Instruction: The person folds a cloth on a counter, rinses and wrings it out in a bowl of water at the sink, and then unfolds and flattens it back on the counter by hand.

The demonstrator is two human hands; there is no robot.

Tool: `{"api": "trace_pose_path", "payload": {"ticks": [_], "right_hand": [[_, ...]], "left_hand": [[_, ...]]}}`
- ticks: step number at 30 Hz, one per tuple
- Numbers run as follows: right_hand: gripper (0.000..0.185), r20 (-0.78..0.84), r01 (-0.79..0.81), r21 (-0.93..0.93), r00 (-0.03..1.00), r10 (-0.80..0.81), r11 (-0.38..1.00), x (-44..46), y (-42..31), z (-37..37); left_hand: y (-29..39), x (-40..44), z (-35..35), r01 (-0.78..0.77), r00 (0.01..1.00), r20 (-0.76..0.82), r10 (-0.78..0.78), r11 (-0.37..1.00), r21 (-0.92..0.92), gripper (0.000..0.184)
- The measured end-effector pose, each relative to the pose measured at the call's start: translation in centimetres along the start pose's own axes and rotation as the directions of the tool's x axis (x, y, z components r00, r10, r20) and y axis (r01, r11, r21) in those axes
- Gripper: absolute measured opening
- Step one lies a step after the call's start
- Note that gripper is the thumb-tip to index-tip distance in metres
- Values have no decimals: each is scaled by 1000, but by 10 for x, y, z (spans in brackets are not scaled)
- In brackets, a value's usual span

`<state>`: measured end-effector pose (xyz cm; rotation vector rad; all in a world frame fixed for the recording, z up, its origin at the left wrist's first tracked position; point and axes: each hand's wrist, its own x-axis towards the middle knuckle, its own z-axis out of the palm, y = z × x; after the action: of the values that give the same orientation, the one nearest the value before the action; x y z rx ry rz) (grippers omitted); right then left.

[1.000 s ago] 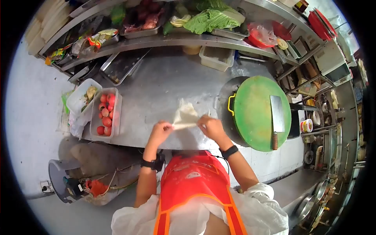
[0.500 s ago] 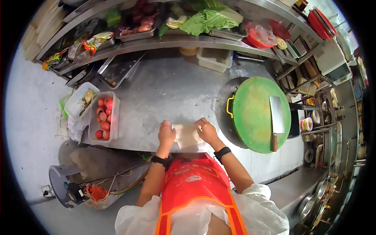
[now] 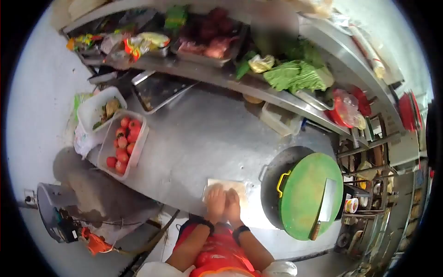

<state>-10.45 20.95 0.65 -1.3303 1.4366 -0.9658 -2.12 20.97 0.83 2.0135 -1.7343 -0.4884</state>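
A pale beige cloth (image 3: pixel 242 195), folded into a rough square, lies on the steel table (image 3: pixel 194 138) near its front edge. My left hand (image 3: pixel 215 201) rests on the cloth, its fingers stretched forward and lying flat. Close beside it, my right hand (image 3: pixel 233 206) also presses down on the cloth, fingers pointing forward; it is slightly blurred. Both hands cover the middle of the cloth, whose far edge and right side show. Neither hand is wrapped around anything.
To the left stand a plastic tub of tomatoes (image 3: pixel 122 143) and a white tub with vegetable scraps (image 3: pixel 87 115). On the right, a cleaver (image 3: pixel 328 201) lies on a round green chopping board (image 3: pixel 300 198). A shelf (image 3: pixel 207 74) with vegetables and meat runs along the back.
My hands have moved from the cloth's two sides to close together on top of it. The view has tilted and shifted, so the shelf and chopping board appear lower.
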Motion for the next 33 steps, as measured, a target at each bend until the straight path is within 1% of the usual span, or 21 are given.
{"api": "trace_pose_path", "payload": {"ticks": [1, 2, 3, 5, 6, 8, 9, 10, 11, 12, 13, 15, 17, 20, 24, 25, 27, 28, 30, 31, 33], "right_hand": [[31, -2, -208, 448, 972, 233, 870, 4, 0, 6], [32, -2, -202, 325, 977, 214, 924, 14, 8, 8], [33, 48, 183, -456, 982, -182, 871, 20, -9, 4], [35, 52, 218, -421, 975, -217, 881, 36, -9, 10], [35, 73, 221, -431, 975, -210, 875, 48, -24, 14], [39, 31, -30, -224, 999, 38, 974, 64, -48, 20], [39, 47, -34, -238, 998, 46, 971, 72, -37, 23], [41, 73, 82, -372, 996, -59, 925, 81, -18, 26], [42, 113, 197, -492, 980, -163, 848, 89, -14, 29], [43, 176, 256, -604, 966, -187, 755, 99, -11, 30], [43, 186, 258, -607, 966, -182, 751, 107, -9, 30], [44, 253, 336, -673, 942, -223, 659, 122, -23, 31], [44, 277, 357, -680, 934, -226, 640, 141, -22, 34], [45, 316, 404, -681, 915, -252, 611, 167, -24, 37], [45, 366, 462, -684, 887, -282, 565, 198, -18, 40], [45, 361, 455, -687, 890, -278, 566, 205, -15, 40], [45, 405, 456, -698, 887, -220, 551, 217, -13, 39], [45, 394, 443, -705, 894, -213, 554, 221, -12, 39], [46, 418, 461, -716, 885, -207, 525, 230, -9, 41], [46, 414, 455, -717, 888, -203, 528, 236, -8, 41], [46, 439, 469, -712, 878, -190, 523, 240, -11, 40]], "left_hand": [[0, 5, -1, -3, 1000, 11, 3, 1000, 17, 41], [-7, 11, 12, -6, 998, -66, 8, 999, 33, 43], [-6, 19, 9, 20, 998, -60, -19, 1000, 22, 43], [-2, 34, -1, 35, 997, -71, -36, 999, -27, 45], [-1, 44, -6, 57, 996, -70, -59, 998, -40, 45], [-2, 61, -14, 54, 997, -51, -51, 997, 61, 48], [-4, 71, -14, 74, 996, -47, -71, 996, 51, 48], [-5, 80, -14, 79, 996, -47, -75, 993, 92, 48], [-7, 88, -13, 81, 996, -46, -76, 988, 134, 48], [-8, 97, -16, 78, 996, -65, -68, 984, 161, 48], [-10, 104, -13, 88, 995, -63, -79, 984, 155, 48], [-15, 119, -6, 106, 989, -126, -83, 977, 183, 48], [-19, 135, -1, 125, 987, -126, -103, 976, 178, 48], [-22, 159, 0, 138, 974, -199, -104, 976, 165, 47], [-23, 183, -2, 153, 974, -192, -119, 973, 172, 47], [-23, 188, -1, 148, 976, -186, -115, 974, 171, 47], [-22, 197, 0, 168, 972, -193, -130, 967, 192, 48], [-21, 200, 1, 156, 976, -182, -121, 969, 191, 48], [-22, 206, 4, 183, 980, -132, -149, 933, 310, 55], [-23, 210, 6, 179, 981, -126, -146, 933, 312, 55], [-26, 211, 10, 158, 971, -216, -106, 958, 241, 53]]}}
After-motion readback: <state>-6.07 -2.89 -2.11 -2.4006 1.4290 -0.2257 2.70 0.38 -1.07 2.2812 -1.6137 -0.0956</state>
